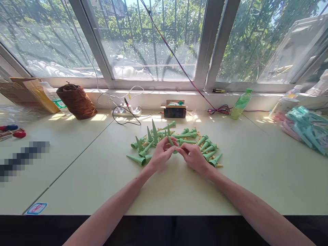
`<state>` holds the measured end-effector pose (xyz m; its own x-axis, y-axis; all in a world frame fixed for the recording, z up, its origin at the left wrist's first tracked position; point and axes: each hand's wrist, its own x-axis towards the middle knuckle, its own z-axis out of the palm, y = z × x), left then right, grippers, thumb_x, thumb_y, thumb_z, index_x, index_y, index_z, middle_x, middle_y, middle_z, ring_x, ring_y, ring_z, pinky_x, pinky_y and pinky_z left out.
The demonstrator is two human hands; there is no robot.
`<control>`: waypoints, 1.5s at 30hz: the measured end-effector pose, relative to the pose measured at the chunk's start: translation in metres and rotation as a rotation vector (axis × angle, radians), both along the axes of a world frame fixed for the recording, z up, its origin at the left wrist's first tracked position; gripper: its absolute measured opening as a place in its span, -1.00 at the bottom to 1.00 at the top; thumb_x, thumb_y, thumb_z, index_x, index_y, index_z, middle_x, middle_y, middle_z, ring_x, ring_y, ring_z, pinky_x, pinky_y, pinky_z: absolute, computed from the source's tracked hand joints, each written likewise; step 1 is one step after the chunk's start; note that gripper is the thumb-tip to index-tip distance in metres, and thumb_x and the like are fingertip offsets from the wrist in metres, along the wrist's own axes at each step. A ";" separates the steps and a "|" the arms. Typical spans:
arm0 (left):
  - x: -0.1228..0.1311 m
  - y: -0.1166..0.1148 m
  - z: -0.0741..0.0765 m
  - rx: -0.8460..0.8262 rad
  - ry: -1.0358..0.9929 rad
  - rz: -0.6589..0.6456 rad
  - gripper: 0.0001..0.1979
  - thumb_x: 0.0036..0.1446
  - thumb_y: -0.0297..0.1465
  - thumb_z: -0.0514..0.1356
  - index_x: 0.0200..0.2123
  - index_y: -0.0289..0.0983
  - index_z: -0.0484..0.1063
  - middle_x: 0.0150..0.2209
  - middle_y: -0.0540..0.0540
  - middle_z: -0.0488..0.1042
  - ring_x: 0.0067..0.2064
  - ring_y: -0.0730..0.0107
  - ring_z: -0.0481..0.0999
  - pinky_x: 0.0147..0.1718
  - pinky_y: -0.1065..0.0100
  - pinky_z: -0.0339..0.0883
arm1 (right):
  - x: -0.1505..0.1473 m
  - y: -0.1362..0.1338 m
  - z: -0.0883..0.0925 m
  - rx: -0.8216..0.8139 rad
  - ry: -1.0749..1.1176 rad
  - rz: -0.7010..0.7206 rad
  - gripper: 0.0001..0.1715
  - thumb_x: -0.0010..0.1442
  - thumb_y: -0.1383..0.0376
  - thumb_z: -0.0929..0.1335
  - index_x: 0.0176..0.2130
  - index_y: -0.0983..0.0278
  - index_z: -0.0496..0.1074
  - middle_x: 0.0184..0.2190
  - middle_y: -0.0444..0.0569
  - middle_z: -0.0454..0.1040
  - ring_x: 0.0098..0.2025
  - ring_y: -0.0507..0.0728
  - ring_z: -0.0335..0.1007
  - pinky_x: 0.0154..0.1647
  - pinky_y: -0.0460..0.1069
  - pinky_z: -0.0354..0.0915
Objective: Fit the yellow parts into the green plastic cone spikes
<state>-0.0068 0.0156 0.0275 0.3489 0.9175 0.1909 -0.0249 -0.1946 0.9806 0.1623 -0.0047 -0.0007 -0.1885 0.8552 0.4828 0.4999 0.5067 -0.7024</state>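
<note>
My left hand (pixel 162 152) is closed round a green plastic cone-shaped spike (pixel 171 141), its tip pointing up and to the left. Close against its wide lower end, my right hand (pixel 192 156) has thumb and fingers pinched together; whatever they grip is too small and hidden to name. Several like green spikes (pixel 154 132) stand or lie left of and behind my hands. To the right, more green spikes (pixel 210 148) lie in a row, with small pale yellow pieces (pixel 198 136) scattered among them.
A phone (pixel 174 112) leans on a small box behind the pile. A power strip (pixel 126 110) with cables is at back left, beside a brown bag (pixel 76 101). A green bottle (pixel 241 104) and bagged turquoise parts (pixel 307 126) stand at right. One person's blurred dark arm (pixel 24 159) is at left.
</note>
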 end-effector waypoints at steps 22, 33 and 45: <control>0.000 0.007 -0.006 -0.259 -0.197 -0.072 -0.79 0.09 -0.29 0.24 -0.24 -0.28 0.40 -0.37 -0.02 0.37 -0.60 0.68 0.12 -0.70 0.55 0.04 | -0.004 -0.006 0.001 0.039 -0.014 0.049 -0.71 0.26 0.11 0.35 -0.39 0.25 0.37 -0.54 -0.15 0.36 -0.54 0.00 0.20 -0.48 -0.08 0.17; 0.003 0.005 -0.011 -0.048 -0.056 0.007 -0.79 0.18 -0.23 0.19 -0.25 -0.27 0.36 -0.40 0.01 0.34 -0.61 0.66 0.12 -0.69 0.52 0.03 | -0.003 -0.004 -0.001 0.100 -0.060 0.011 -0.88 0.24 0.24 0.32 -0.32 0.24 0.37 -0.55 -0.15 0.36 -0.53 0.01 0.21 -0.45 -0.08 0.18; 0.001 0.004 -0.023 0.365 0.263 0.124 -0.82 0.29 -0.29 0.07 -0.24 -0.26 0.39 -0.40 -0.01 0.39 -0.46 0.48 0.32 -0.50 0.45 0.18 | -0.001 -0.003 -0.002 0.025 -0.137 -0.004 -0.69 0.25 0.21 0.31 -0.49 0.22 0.20 -0.62 -0.18 0.26 -0.59 0.00 0.05 -0.51 -0.09 0.02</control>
